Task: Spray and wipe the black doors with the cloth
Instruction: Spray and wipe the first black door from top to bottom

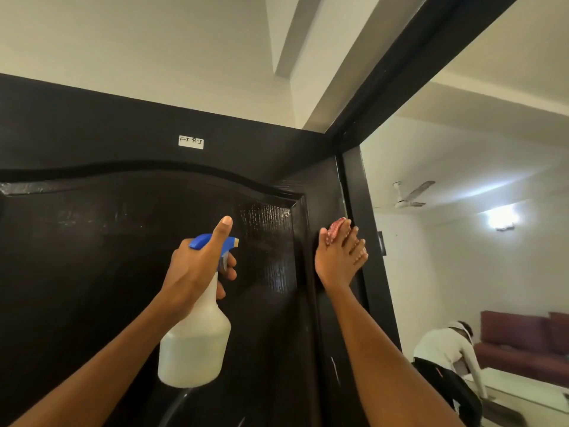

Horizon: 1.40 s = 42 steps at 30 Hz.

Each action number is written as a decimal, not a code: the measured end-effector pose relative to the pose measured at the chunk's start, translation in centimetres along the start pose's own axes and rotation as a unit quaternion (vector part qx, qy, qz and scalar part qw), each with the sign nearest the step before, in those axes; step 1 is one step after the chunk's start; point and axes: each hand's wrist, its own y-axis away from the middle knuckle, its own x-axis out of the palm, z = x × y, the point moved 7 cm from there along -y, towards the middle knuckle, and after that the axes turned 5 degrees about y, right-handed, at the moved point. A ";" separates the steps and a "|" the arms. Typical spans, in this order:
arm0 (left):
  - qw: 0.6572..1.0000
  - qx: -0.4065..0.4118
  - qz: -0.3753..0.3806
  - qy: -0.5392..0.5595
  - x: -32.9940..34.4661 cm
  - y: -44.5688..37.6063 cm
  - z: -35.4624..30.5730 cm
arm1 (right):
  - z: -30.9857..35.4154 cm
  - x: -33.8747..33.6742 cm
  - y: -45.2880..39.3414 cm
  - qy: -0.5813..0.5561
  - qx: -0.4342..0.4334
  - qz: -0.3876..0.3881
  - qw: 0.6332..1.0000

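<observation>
While the tall black wooden door with its arched raised panel [123, 272] is standing open against its frame, a red-and-white patterned cloth [335, 228] is being pressed flat to the door's right edge strip, just beside the black door frame [363, 241]. The right hand [340, 257] is lying over that cloth with fingers straight and close together, only a small fold showing above the fingertips. Soft and thin, the cloth is likely to bunch or slip on the glossy, wet-looking grain, so broad palm pressure seems the surest hold. The left hand [200, 266] is gripping the neck of a white translucent plastic spray bottle with a blue trigger head [197, 343], fingers curled at the trigger and the thumb sticking up. About half full, the bottle should be light, best held at the neck. A small white label [191, 142] is sitting high on the door. Beyond the doorway, another person [443, 362] is bending near a maroon sofa [520, 340].
</observation>
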 end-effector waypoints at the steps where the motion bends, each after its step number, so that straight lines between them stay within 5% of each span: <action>1: 1.000 0.004 0.005 0.008 0.5 -0.4 -0.2 | 1.7 -0.4 -1.0 -0.003 -0.006 -0.002 1.000; 6: 1.000 0.011 0.011 0.027 1.9 -1.9 -1.4 | 8.5 -1.0 -4.1 0.061 -0.206 -0.029 0.976; 8: 0.999 0.009 0.016 0.027 2.4 -1.9 -1.1 | 6.0 -0.7 -3.6 0.039 -0.170 -0.054 0.983; 13: 0.999 -0.022 0.028 0.032 3.4 -0.6 0.9 | -5.0 1.1 3.2 -0.078 0.081 -0.026 0.993; 16: 0.998 -0.033 0.041 0.028 3.8 0.0 1.4 | -6.8 1.8 5.8 -0.078 0.126 0.006 0.989; 25: 0.997 -0.021 0.049 0.049 4.5 -2.6 0.0 | 5.7 -2.7 -9.7 -0.053 -0.033 0.074 0.995; 28: 0.997 -0.023 0.050 0.058 4.8 -3.0 0.5 | 6.4 -2.4 -10.0 -0.014 -0.076 0.043 0.996; 34: 0.995 -0.051 0.054 0.067 6.0 -1.1 3.5 | -2.5 0.6 0.6 -0.006 -0.086 -0.059 0.995; 38: 0.993 -0.068 0.059 0.072 7.2 0.7 4.7 | -10.3 3.2 9.4 -0.003 -0.109 -0.038 0.993; 42: 0.988 -0.105 0.068 0.087 7.2 3.7 6.2 | -18.0 5.0 18.2 0.023 -0.042 0.004 0.999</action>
